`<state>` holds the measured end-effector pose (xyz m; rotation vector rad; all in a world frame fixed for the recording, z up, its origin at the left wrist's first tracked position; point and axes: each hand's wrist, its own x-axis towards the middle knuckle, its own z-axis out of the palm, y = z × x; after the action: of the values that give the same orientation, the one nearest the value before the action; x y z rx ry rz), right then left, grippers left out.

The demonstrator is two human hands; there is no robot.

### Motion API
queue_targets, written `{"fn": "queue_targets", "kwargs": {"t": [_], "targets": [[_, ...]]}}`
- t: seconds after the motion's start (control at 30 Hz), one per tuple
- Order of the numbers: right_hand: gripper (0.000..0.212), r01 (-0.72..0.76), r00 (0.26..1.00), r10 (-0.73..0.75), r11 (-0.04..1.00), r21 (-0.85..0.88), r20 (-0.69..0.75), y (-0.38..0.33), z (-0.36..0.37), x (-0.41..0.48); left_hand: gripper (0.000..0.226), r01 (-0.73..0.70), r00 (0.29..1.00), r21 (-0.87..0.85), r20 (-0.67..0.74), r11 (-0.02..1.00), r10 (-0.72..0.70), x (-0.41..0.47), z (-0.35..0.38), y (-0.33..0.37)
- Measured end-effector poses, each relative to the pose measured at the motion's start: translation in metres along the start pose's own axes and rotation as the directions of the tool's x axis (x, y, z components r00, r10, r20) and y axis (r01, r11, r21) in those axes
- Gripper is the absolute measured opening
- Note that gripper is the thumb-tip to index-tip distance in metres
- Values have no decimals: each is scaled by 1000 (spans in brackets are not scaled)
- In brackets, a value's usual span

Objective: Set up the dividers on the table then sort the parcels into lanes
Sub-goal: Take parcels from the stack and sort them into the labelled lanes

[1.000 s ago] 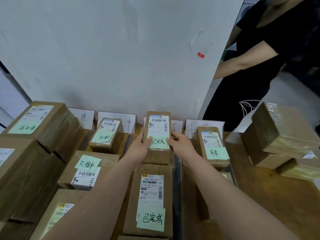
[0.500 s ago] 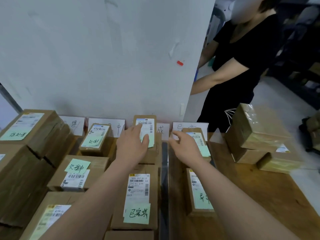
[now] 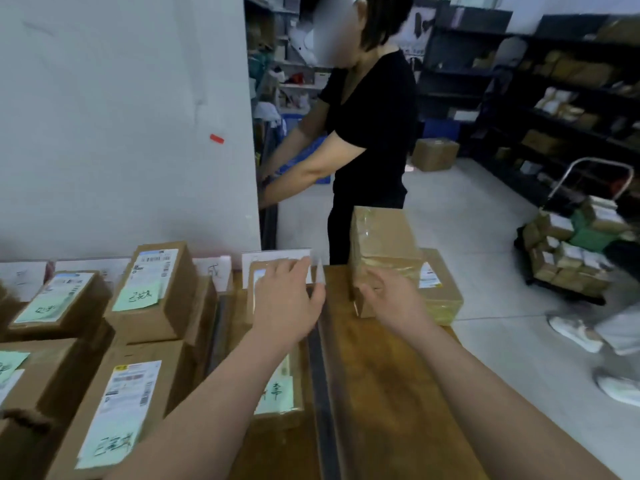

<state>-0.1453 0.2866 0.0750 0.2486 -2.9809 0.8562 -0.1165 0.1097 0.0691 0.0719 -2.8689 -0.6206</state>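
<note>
Wooden counter against a white wall carries brown parcels in lanes separated by dark dividers. Parcels bearing green notes fill the left lanes. A taped stack stands right of the last divider. Left hand is over the far parcel of the rightmost lane, fingers straight and wide, gripping nothing; contact cannot be determined. Right hand is just before the taped stack, fingers loosely wide, empty. Beyond the counter: a person in black, dark shelves, a loaded trolley.

A person in black stands by the white wall, dark shelves and a loaded trolley behind.
</note>
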Motion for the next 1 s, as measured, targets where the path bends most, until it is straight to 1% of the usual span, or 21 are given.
{"fn": "queue_targets", "kwargs": {"t": [0.2, 0.3, 0.4, 0.5, 0.57, 0.63, 0.77, 0.83, 0.93, 1.0], "targets": [[40, -95, 995, 94, 995, 37, 13, 99, -52, 17, 58, 63, 996, 5, 62, 998, -63, 31, 59, 99], [36, -160, 987, 158, 984, 74, 39, 130, -65, 27, 72, 127, 983, 64, 125, 990, -134, 54, 84, 129], [36, -181, 983, 175, 976, 121, 60, 154, -70, 41, 81, 179, 970, 91, 147, 980, -191, 82, 102, 151], [37, -170, 984, 161, 974, 152, 70, 175, -71, 58, 91, 230, 952, 144, 174, 962, -254, 110, 114, 165], [43, -150, 987, 138, 977, 150, 82, 185, -71, 68, 97, 252, 940, 173, 192, 952, -283, 127, 122, 170], [47, -147, 987, 134, 977, 153, 93, 194, -71, 75, 105, 302, 916, 180, 218, 936, -338, 142, 132, 173], [47, -164, 984, 151, 974, 155, 97, 208, -71, 86, 117, 395, 860, 218, 254, 892, -443, 162, 148, 179], [47, -182, 981, 166, 968, 173, 100, 215, -70, 89, 117, 428, 849, 205, 244, 880, -469, 165, 152, 178], [47, -186, 981, 168, 960, 209, 100, 222, -68, 88, 110, 428, 870, 158, 196, 890, -453, 162, 151, 172], [45, -198, 979, 178, 951, 238, 101, 226, -65, 87, 107, 437, 880, 84, 165, 895, -445, 156, 147, 166]]}}
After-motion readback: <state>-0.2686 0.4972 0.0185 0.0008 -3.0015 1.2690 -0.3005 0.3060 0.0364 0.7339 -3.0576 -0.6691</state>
